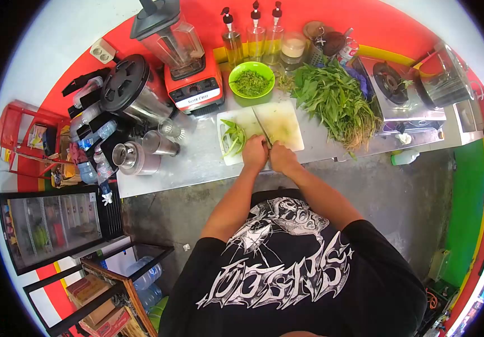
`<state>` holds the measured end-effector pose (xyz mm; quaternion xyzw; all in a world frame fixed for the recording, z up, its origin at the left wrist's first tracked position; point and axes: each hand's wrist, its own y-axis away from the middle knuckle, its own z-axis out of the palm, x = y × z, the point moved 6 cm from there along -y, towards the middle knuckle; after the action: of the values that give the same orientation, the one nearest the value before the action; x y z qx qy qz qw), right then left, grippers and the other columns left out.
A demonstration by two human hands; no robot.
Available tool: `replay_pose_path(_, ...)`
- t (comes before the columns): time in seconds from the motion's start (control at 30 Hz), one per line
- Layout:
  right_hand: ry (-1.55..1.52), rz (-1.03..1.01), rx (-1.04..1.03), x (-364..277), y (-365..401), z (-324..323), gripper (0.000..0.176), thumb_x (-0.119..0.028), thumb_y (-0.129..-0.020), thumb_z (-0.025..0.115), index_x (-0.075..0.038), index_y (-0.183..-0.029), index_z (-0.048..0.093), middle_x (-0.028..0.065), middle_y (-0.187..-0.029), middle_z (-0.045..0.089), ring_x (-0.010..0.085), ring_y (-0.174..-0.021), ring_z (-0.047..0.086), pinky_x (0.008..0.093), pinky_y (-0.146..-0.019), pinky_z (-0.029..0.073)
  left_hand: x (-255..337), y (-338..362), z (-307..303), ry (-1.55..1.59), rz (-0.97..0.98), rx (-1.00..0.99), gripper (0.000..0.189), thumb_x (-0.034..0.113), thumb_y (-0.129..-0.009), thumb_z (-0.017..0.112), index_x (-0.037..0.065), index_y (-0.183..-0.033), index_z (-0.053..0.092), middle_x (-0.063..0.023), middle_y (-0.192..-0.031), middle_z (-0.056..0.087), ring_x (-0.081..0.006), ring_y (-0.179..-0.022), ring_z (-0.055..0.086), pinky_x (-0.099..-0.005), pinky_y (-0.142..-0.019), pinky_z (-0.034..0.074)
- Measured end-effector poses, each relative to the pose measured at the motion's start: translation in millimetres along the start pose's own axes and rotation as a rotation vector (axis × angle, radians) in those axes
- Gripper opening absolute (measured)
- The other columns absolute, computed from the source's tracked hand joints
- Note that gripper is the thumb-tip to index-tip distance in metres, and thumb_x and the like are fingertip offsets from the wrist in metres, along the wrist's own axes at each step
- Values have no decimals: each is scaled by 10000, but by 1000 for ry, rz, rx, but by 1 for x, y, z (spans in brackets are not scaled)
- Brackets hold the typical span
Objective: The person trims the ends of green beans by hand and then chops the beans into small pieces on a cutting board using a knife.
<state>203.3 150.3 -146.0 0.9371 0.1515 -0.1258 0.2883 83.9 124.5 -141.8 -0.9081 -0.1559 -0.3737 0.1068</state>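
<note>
A knife (261, 123) points away from me over the white cutting board (288, 119), its handle in my closed right hand (283, 158). My left hand (255, 152) is closed right beside it, at the near edge of the board. Whatever its fingers hold, if anything, is hidden. Long green vegetable pieces (233, 137) lie on the board to the left of my left hand. Just beyond the board stands a lime-green bowl (246, 101) with chopped greens (251, 83) in it. A large leafy bunch (335, 101) with roots lies to the right of the board.
A red blender (197, 90) stands left of the bowl, near a big steel container (135, 92) and metal cups (160, 143). Pump bottles (256, 42) line the back wall. On the right is a gas stove (391, 84). The steel counter's (191, 168) front edge runs before me.
</note>
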Motion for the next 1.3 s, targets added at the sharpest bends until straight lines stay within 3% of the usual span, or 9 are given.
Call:
replay_pose_path(0.13,-40,37,-8,1,10,7,319,-226,-968,519,47,-1134,520,316,-1108,676,465,-1066,665,521,-928,526,-4,-1,0,40,40,36,76,40,-784,646,9,-843,681,-206,-879,655,-406,-846,646,-485,-758,517)
replay_pose_path(0.63,-10,11,39,-5,10,2,305,-191,-961,484,47,-1148,520,312,-1088,686,451,-1031,686,516,-900,542,-1,2,-1,14,17,13,67,64,-814,625,33,-862,661,-212,-896,638,-419,-877,622,-508,-767,502)
replay_pose_path(0.7,51,-20,20,-6,6,1,332,-156,-940,554,56,-1191,507,283,-1087,698,419,-1005,706,481,-882,564,2,3,-2,31,28,15,67,61,-817,621,29,-862,660,-218,-886,633,-426,-867,616,-515,-762,497)
replay_pose_path(0.77,-4,-20,28,-8,4,-4,294,-167,-954,489,50,-1149,525,320,-1090,681,463,-1032,679,532,-902,535,2,2,-4,58,35,40,73,64,-818,622,29,-869,660,-226,-877,627,-433,-862,611,-524,-761,492)
replay_pose_path(0.93,29,-33,-26,-7,13,1,302,-170,-958,487,55,-1154,528,323,-1119,672,462,-1056,671,530,-915,529,-3,3,1,2,-12,-20,127,78,-853,591,84,-927,693,-200,-930,647,-420,-932,624,-524,-808,507)
replay_pose_path(1.13,-72,15,9,-2,4,5,323,-198,-976,468,45,-1180,529,315,-1153,664,468,-1093,653,546,-946,506,-7,3,2,42,-8,2,109,51,-833,601,62,-911,677,-200,-927,643,-416,-936,623,-509,-814,505)
replay_pose_path(1.3,-104,-6,31,7,4,4,395,-318,-1001,499,25,-1194,527,314,-1136,666,480,-1066,653,562,-923,506,-17,2,6,121,-30,-9,75,23,-818,640,41,-888,662,-193,-910,645,-404,-895,634,-490,-796,509)
